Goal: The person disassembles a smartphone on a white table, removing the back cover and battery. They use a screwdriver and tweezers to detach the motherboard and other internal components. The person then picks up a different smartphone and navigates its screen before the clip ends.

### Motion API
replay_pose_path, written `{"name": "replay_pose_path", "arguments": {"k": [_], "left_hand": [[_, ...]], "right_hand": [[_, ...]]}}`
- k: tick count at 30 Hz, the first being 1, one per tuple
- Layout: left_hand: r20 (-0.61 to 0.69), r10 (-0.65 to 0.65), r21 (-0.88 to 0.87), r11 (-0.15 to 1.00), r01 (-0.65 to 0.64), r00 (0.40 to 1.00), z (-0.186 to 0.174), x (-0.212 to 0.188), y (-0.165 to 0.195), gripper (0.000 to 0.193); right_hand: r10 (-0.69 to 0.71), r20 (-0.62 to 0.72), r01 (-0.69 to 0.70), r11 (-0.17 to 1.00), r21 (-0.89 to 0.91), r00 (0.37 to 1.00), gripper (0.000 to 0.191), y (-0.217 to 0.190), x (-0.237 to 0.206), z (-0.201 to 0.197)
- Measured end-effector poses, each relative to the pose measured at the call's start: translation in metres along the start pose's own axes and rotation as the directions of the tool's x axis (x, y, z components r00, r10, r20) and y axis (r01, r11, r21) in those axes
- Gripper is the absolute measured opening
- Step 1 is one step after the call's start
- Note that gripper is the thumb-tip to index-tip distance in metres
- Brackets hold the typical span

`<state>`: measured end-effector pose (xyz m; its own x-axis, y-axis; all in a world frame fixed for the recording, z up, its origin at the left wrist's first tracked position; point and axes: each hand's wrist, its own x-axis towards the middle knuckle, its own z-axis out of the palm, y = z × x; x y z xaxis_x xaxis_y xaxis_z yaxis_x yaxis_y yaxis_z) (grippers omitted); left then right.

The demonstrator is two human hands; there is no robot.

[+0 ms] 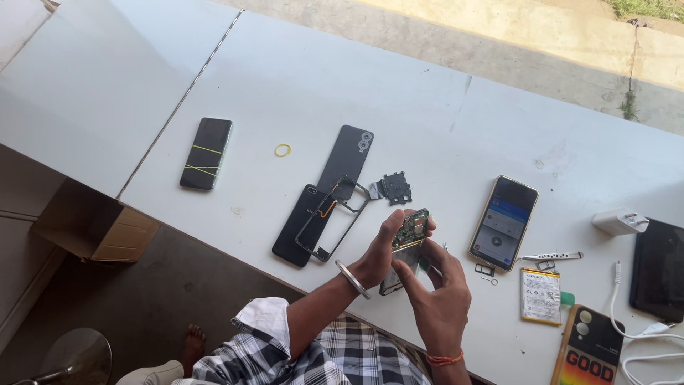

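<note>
White tabletop (pixel 299 78) runs across the view from a head-worn camera, with a sunlit concrete floor beyond its far edge and a cardboard box (pixel 96 228) on the darker floor below its near edge; a person in a checked shirt sits at the table, both bare forearms raised over it. Left hand (pixel 381 253), with a metal bangle (pixel 352 279) at the wrist, is closed around an opened phone (pixel 406 246), whose green circuit board shows at the top; the fingers wrap its left edge and the thumb lies along its side. Right hand (pixel 442 289), with an orange thread at the wrist, touches the lower right of the same phone, fingers curled against it; whether they pinch a small part or tool cannot be told. That phone is held just above the table's near edge, between a loose black frame (pixel 335 221) on the left and a lit phone (pixel 504 222) on the right; the frame rests across a dark phone (pixel 293 232) and a grey back cover (pixel 347 157). Farther left lie a phone bound with yellow bands (pixel 206 153) and a yellow rubber band (pixel 283 150); to the right lie a battery (pixel 541 296), a white charger (pixel 620 221) and a white cable (pixel 627 335).
</note>
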<state>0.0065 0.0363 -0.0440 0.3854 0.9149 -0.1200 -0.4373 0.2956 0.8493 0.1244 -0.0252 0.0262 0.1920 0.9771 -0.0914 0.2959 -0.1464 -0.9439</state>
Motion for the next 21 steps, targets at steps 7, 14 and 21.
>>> {"name": "replay_pose_path", "arguments": {"k": [7,14,21], "left_hand": [[0.091,-0.066,-0.087,0.994,0.074,0.994,-0.015,0.016,-0.004,0.069],[0.202,-0.068,-0.206,0.972,0.11,0.977,-0.017,0.022,-0.012,0.064],[0.223,-0.069,-0.33,0.933,0.141,0.972,-0.017,0.016,-0.014,0.066]], "right_hand": [[0.029,0.031,-0.022,0.98,-0.199,0.999,0.075,0.006,0.011,0.001],[0.059,0.066,-0.03,0.925,-0.378,0.996,0.081,0.024,0.03,0.005],[0.199,0.142,-0.126,0.904,-0.409,0.97,0.079,0.03,0.035,0.007]]}}
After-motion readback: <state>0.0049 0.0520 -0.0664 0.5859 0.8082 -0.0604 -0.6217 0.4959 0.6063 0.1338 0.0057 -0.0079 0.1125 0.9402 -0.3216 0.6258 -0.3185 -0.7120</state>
